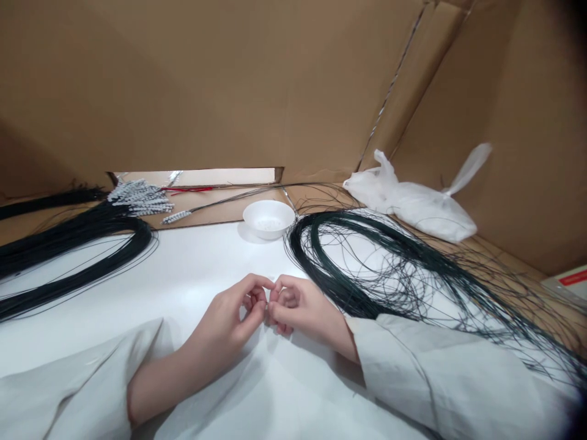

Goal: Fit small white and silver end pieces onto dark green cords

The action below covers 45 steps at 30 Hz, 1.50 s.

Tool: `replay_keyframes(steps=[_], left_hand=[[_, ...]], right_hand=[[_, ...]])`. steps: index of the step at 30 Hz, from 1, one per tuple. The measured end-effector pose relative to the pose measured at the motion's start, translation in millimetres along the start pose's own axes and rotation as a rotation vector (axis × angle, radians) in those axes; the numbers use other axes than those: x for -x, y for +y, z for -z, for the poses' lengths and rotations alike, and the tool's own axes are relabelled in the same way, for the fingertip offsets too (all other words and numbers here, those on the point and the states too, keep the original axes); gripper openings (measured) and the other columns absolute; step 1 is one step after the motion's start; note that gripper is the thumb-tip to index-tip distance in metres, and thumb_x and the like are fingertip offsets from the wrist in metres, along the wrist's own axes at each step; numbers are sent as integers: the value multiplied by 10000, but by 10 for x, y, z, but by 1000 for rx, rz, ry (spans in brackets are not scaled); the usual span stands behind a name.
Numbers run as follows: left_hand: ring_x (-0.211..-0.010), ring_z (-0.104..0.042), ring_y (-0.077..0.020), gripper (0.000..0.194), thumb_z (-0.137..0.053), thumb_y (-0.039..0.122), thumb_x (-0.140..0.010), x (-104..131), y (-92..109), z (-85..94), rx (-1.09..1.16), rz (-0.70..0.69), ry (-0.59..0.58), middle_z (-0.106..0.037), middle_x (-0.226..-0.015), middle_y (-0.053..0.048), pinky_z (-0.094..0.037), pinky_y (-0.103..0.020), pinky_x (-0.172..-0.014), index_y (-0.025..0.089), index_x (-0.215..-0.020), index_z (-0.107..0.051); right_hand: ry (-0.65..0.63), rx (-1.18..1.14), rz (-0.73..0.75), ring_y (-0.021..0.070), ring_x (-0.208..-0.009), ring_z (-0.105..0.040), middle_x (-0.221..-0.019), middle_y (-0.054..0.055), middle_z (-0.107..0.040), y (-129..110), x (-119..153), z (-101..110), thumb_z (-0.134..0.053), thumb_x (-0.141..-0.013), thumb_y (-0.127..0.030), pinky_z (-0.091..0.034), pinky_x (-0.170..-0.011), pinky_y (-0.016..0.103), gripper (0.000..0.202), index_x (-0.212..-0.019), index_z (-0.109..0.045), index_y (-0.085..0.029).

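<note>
My left hand [236, 315] and my right hand [300, 305] meet at their fingertips over the white table, near the middle of the view. Both are curled in a pinch, thumbs against fingers; whatever lies between the fingertips is too small to make out. Just beyond them stands a white bowl [269, 220] with small pale bits in it. A loop of dark green wires [334, 263] lies close to my right hand, its loose strands spreading to the right.
At the left lie bundled black wires [87, 275] and a cluster of white beaded ends [140, 197]. White plastic bags [426, 208] rest at the back right. Cardboard walls [229, 85] enclose the back and right, with a slot behind the bowl.
</note>
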<state>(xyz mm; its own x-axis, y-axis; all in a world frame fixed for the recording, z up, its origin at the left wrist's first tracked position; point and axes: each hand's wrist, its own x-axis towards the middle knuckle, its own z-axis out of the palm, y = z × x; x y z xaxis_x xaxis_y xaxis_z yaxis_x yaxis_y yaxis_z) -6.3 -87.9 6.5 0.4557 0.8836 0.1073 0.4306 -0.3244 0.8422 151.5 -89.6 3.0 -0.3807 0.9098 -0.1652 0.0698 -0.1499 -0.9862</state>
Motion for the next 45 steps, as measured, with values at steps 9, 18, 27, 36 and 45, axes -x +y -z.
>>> replay_keyframes(steps=[9,18,27,36,45], left_hand=[[-678,-525,-135,216,-404,144,-798,32,17,-17,-58,-24,-37,-563,-739,19,-376,-213,-589,224,-984,-481],[-695,-519,-128,176,-372,152,-830,32,27,-7,-63,-30,-105,-567,-788,14,-375,-227,-636,220,-967,-460],[-683,-510,-123,196,-358,110,-812,27,-3,-3,-37,-46,-119,-567,-792,20,-377,-226,-632,219,-953,-438],[-686,-497,-132,234,-358,105,-800,9,-55,-5,-91,-20,-100,-535,-785,21,-374,-254,-648,232,-985,-423],[-724,-511,-123,219,-376,140,-829,-11,-84,10,-57,-43,-69,-532,-801,28,-381,-243,-666,245,-1013,-433]], right_hand=[[-10,18,5,69,-426,-497,-523,-46,-496,22,-5,0,-491,-615,-96,-416,-415,176,107,-686,-441,-160],[-28,49,-2,71,-440,-493,-517,-37,-507,-35,7,8,-476,-601,-95,-417,-423,175,98,-682,-473,-150],[-62,48,-40,74,-434,-491,-522,-30,-525,-48,-6,27,-457,-615,-96,-410,-419,185,96,-694,-477,-146],[-22,46,-50,66,-391,-472,-496,-35,-528,-15,-18,20,-456,-611,-83,-391,-385,175,93,-676,-489,-141],[18,-26,-28,66,-387,-466,-516,-27,-540,1,-10,27,-473,-638,-99,-379,-357,166,70,-688,-479,-148]])
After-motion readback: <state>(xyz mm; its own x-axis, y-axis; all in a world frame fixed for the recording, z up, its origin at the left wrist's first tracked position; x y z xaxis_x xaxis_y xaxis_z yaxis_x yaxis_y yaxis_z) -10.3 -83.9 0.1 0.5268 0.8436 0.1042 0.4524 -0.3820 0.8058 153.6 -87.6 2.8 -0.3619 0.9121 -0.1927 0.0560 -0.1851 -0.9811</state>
